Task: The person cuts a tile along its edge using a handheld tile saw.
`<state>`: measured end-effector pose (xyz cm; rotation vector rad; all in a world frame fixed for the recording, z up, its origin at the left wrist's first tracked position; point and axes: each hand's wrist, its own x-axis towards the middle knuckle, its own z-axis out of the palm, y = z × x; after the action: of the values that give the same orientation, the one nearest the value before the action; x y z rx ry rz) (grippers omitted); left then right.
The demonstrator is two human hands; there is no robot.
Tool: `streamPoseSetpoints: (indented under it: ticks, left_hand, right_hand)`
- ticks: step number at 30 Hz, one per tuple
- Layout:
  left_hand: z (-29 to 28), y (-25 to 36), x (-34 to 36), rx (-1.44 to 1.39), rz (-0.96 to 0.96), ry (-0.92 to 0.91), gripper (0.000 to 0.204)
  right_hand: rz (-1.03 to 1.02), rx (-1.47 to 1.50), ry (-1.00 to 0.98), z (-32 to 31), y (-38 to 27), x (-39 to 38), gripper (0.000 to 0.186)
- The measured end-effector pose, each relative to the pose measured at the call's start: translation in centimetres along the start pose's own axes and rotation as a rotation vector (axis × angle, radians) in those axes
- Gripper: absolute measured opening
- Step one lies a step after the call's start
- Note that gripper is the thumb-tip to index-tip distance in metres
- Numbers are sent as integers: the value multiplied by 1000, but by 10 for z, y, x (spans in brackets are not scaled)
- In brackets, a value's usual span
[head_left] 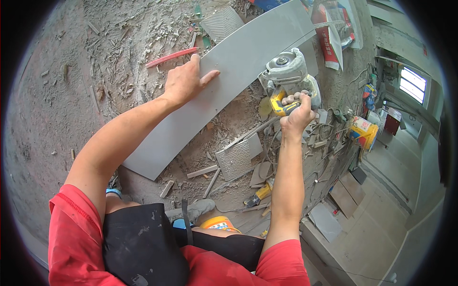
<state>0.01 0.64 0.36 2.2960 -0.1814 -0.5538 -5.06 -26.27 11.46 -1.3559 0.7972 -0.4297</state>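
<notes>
A long grey tile (224,76) lies diagonally across the dusty floor. My left hand (188,78) rests on its far left edge, thumb spread apart from the fingers, near a red pencil-like stick (169,58) lying on the debris. My right hand (296,108) grips the yellow and black handle of a power cutter (286,66), whose round metal disc and guard face up at the tile's near right edge.
Tile scraps (234,157), wood strips and cords litter the floor, with another yellow power tool (262,193) below. A bucket (362,131) and red-white packaging (329,45) are on the right, beside a step down to a tiled floor (381,171) and a window (411,86).
</notes>
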Motion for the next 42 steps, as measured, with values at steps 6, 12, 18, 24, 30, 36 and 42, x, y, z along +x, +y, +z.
streamPoseSetpoints:
  ticks: [6,12,18,24,30,36,42]
  left_hand:
    - [-2,3,0,39,1,-7,62]
    - [-1,1,-1,27,11,3,63]
    - [2,0,0,45,22,5,63]
    - [0,2,0,40,13,-2,63]
    - [-3,3,-1,42,10,-17,63]
    - [-1,1,-1,43,19,-3,63]
    - [-2,1,-2,28,16,-16,63]
  right_hand:
    - [2,-11,1,2,1,-3,8]
    - [-1,-16,6,0,3,-6,8]
    - [-34,15,3,-3,6,-10,11]
    - [-44,4,12,-1,7,-13,11]
    - [-42,2,7,-1,8,-16,11]
    - [-30,1,21,-1,10,-20,11]
    - [-18,-38,-7,-5,12,-23,11]
